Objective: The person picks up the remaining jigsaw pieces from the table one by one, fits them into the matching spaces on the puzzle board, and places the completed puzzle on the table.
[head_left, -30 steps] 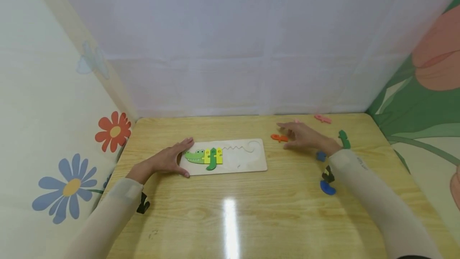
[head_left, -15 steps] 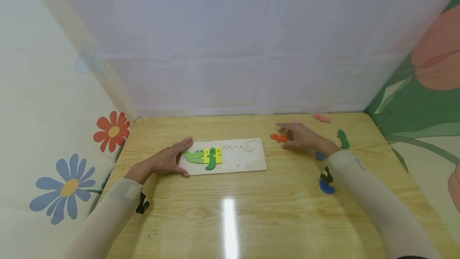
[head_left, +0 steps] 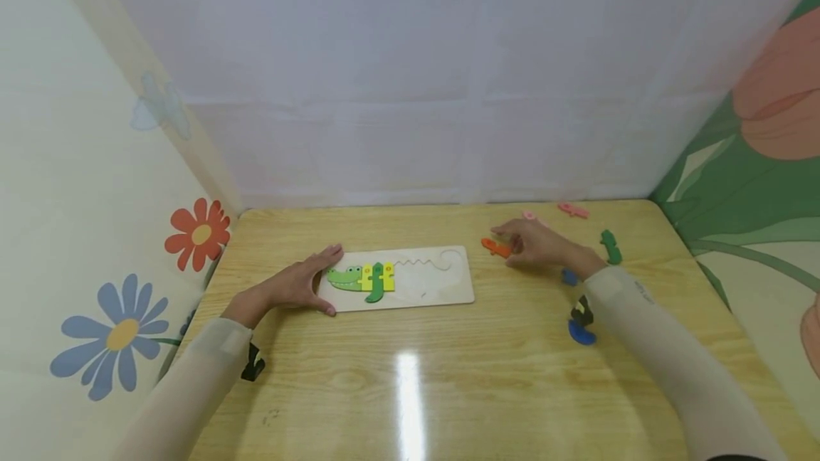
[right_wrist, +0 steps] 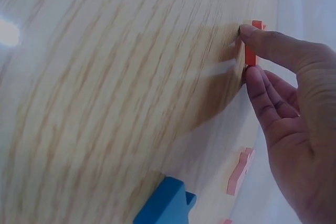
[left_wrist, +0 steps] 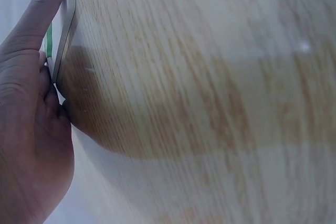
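A pale wooden puzzle board [head_left: 442, 283] lies on the table, with a green crocodile head [head_left: 346, 278] and yellow and green body pieces [head_left: 378, 279] set in its left half. My left hand [head_left: 297, 283] holds the board's left end, thumb at the near edge and fingers at the far edge. In the left wrist view the thumb [left_wrist: 39, 11] lies along the board's rim. To the right of the board, my right hand [head_left: 538, 242] has an orange puzzle piece [head_left: 495, 247] between thumb and fingers. That piece appears edge-on as a red-orange strip [right_wrist: 251, 51] in the right wrist view.
Beyond the right hand lie a pink piece [head_left: 573, 210], another partly hidden pink piece [head_left: 529, 215] and a green piece [head_left: 611, 247]. Blue pieces [head_left: 581, 333] lie by the right forearm. A pale cloth wall [head_left: 410, 126] stands behind the table [head_left: 359, 383].
The right thumb and fingers have closed in on the orange piece, which has turned slightly, its right end now nearer. The left hand and the board look unmoved.
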A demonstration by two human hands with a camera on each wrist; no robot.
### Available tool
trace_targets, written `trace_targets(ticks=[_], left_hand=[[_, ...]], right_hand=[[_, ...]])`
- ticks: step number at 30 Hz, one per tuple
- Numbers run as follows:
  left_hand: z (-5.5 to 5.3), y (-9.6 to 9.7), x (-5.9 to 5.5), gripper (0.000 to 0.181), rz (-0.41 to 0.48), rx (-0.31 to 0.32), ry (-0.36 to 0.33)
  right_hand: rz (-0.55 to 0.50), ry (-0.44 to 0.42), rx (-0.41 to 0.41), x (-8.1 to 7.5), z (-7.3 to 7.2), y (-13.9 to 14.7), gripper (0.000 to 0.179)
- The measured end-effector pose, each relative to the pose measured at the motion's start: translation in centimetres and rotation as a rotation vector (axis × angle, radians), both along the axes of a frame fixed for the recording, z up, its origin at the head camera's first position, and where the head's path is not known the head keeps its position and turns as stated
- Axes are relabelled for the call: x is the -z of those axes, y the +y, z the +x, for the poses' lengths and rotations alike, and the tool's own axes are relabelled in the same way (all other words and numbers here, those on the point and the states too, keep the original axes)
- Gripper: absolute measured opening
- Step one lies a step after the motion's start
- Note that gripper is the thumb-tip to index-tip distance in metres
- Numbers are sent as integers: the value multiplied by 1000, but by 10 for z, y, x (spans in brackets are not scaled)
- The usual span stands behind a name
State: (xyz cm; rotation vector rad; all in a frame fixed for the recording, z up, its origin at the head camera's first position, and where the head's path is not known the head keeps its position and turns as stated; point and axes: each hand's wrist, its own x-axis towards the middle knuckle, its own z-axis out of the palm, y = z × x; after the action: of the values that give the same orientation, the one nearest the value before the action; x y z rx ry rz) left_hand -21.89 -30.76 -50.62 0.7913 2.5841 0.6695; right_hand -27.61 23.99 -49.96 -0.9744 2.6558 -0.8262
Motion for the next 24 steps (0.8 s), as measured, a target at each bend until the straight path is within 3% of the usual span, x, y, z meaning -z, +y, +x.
trace_targets(ticks=[10,24], left_hand=[[1,0,-1,127,9,-3,-12],[1,-1,0,127,0,0,-8]], right_hand=[[-1,-32,-48,-5,0,-6,73],[76,-75,-127,-11,-10,-19,82]])
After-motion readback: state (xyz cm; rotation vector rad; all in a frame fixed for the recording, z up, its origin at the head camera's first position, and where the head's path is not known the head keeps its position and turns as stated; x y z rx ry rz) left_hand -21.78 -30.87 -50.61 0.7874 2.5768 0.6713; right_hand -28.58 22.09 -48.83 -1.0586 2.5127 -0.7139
